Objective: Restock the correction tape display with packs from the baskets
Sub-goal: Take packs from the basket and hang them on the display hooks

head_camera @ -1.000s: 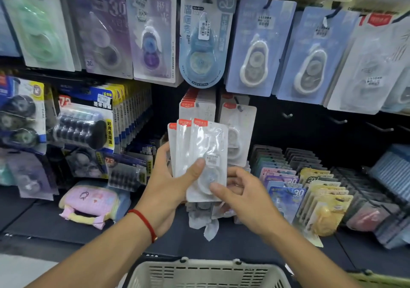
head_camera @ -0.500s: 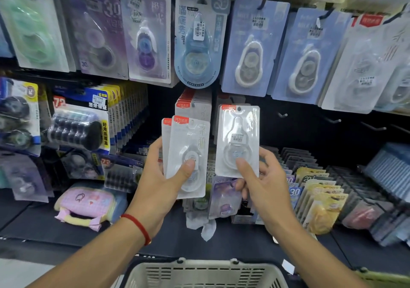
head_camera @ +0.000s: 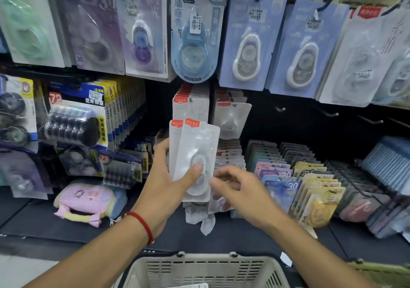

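I am holding a small stack of clear correction tape packs (head_camera: 195,154) upright in my left hand (head_camera: 168,183), thumb pressing across the front blister and fingers curling behind, so that grip is clamped on the stack. Half a second ago my right hand (head_camera: 241,190) was lifting a single pack toward the display; now it is holding nothing, fingers loosely apart, hovering just right of the stack. That pack is now hanging on the hook (head_camera: 231,119), just beyond and to the right of my stack, beside the fuller row of red-topped packs (head_camera: 190,101) to its left. I am judging that one more pack is placed and my right hand is coming back for the next.

The stack is looking thinner than a second ago: I am seeing two red tabs at its top, though whether more are hiding behind I cannot tell. So the restock is moving along, one pack per trip.

The pale basket (head_camera: 206,270) is sitting near me at the bottom of the view, with the edge of a second, greenish basket (head_camera: 381,270) at the near right. Further right, several bare hooks (head_camera: 328,112) are sticking out of the dark back panel, so I am expecting more hanging to do. Next, I am thinking, my right fingers need to peel the front pack away cleanly without dragging the other one with it.
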